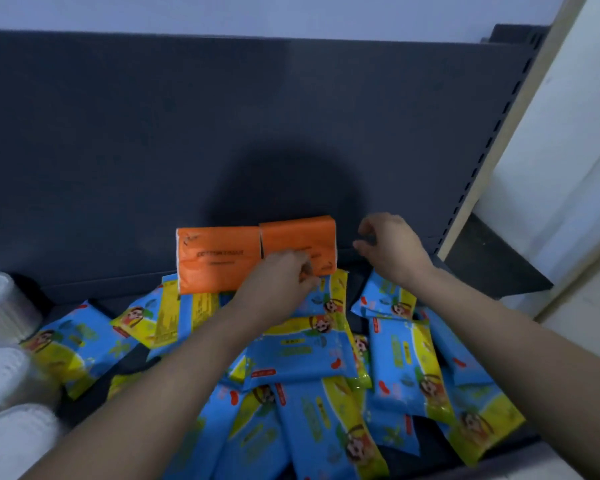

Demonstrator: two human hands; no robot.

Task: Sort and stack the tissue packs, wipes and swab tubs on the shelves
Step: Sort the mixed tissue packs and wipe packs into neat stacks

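Head view: two orange tissue packs (257, 254) side by side at shelf (361, 278) back wall. Left hand (278, 282) fingers curled at right pack's lower edge (actual grip unclear). Right hand (390, 247) loosely open, empty. Next: clear blue wipes (309, 351) heap, stack separately.

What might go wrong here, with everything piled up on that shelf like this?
The orange packs sit half on the loose wipes, so they may tip or slide when the left hand pulls at something beneath. The wipes overlap at odd angles, so shifting one could send others sliding toward the front edge.
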